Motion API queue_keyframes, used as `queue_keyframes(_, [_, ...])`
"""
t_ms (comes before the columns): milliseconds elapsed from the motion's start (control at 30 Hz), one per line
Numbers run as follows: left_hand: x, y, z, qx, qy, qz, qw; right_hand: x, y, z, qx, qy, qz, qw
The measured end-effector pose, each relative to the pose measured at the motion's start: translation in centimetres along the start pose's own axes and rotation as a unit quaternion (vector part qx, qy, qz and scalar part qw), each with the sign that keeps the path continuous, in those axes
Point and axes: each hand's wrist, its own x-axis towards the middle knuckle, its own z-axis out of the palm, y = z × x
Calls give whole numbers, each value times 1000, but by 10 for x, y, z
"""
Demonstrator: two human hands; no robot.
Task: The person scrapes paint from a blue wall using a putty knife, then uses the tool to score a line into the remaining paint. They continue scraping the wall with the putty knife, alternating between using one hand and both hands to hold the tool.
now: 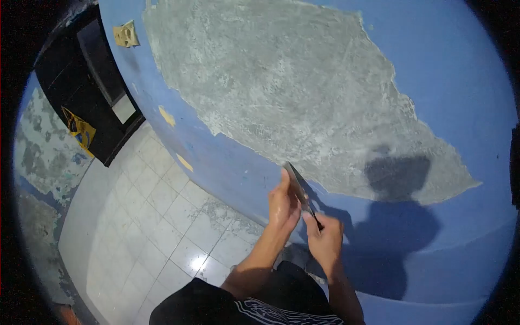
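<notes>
A flat scraper-like tool [297, 184] with a dark handle is held up close to the blue wall [222, 168]. Its blade lies along the lower edge of a large grey bare patch [271, 81]. My right hand [326, 238] is wrapped round the handle. On the blade's left side, my left hand [283, 203] has its index finger stretched up along the blade; its other fingers are partly hidden. Whether the blade touches the wall I cannot tell.
A dark door [81, 81] with a yellow bag [81, 130] on it stands at the left. White floor tiles [184, 233] with grey debris lie below. The left wall [40, 135] has peeling patches. My shadow [395, 216] falls on the blue wall.
</notes>
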Motion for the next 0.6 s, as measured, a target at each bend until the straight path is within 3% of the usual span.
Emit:
queue_keyframes(100, [-15, -17, -2, 25, -40, -89, 995, -23, 10, -15, -24, -15, 62, 998])
queue_keyframes(233, [-18, -27, -9, 9, -73, -105, 992, -38, 11, -25, -38, -70, 133, 988])
queue_keyframes(433, [-8, -6, -7, 18, -36, -71, 997, -35, 21, 15, -16, -12, 46, 999])
queue_keyframes(533, [-14, -21, -4, 4, -23, -106, 994, -41, 4, 0, -20, -4, 127, 992])
queue_keyframes(600, [-11, -17, -10, 11, -54, -117, 992, -38, 8, 4, -28, 20, 91, 995])
